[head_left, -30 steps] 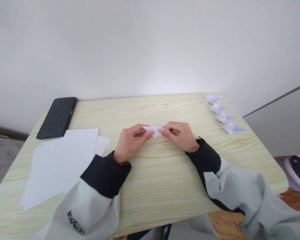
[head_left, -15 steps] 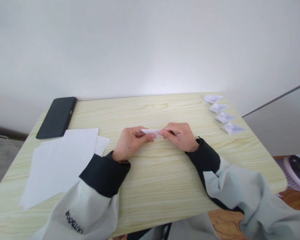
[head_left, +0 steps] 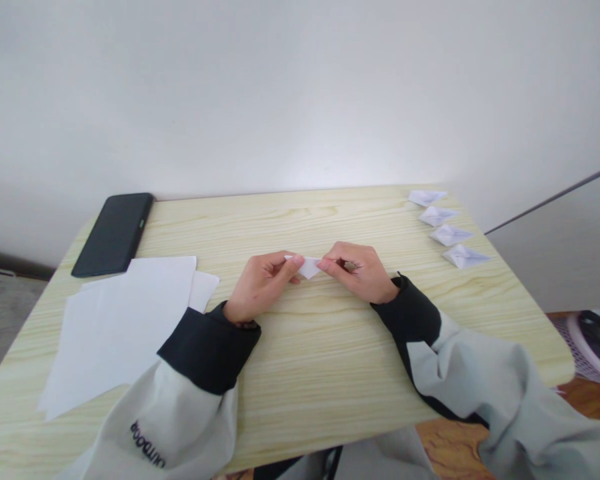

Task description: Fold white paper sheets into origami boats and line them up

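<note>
A small piece of folded white paper (head_left: 309, 268) is held over the middle of the table, its lower edge coming to a point. My left hand (head_left: 265, 283) pinches its left end, thumb on the near face. On the other end, my right hand (head_left: 357, 270) grips between thumb and fingers. Parts of the paper are covered by my fingertips. Several folded white paper shapes (head_left: 464, 256) with pointed ends stand in a row at the table's far right.
A stack of white paper sheets (head_left: 125, 327) lies at the left, with a black phone (head_left: 113, 233) behind it. The wooden-patterned table (head_left: 325, 373) meets a white wall. A pinkish basket (head_left: 585, 350) is on the floor at the right.
The folded paper has tilted so that its pointed lower part shows between my hands. My left thumb has moved up and left along it; the right hand is nearly still.
</note>
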A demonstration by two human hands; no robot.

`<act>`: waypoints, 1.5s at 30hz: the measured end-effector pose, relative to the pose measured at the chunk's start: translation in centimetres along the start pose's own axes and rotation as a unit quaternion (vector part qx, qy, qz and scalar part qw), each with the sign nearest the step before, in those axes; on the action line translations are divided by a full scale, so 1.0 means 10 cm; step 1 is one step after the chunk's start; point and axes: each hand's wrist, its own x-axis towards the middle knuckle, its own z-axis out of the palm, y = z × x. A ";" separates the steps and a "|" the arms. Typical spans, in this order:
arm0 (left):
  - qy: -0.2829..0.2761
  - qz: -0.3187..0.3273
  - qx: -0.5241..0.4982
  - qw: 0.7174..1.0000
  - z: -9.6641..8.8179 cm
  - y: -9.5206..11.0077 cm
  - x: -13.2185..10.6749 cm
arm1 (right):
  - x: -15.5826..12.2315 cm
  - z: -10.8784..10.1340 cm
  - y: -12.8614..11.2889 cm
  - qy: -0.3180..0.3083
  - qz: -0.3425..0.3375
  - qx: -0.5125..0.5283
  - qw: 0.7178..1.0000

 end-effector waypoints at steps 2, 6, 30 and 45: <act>0.014 0.000 -0.027 1.000 0.01 0.01 0.00 | 0.00 0.00 0.00 0.005 -0.009 -0.002 1.000; 0.030 0.011 -0.021 0.999 0.00 0.00 -0.01 | 0.00 0.00 -0.01 0.012 -0.026 -0.006 1.000; 0.029 -0.014 -0.057 0.998 0.02 -0.03 -0.01 | -0.02 0.04 -0.03 0.036 -0.093 -0.071 0.992; 0.009 -0.081 -0.116 0.990 0.03 0.01 0.01 | -0.03 0.04 -0.01 0.017 -0.073 -0.084 0.994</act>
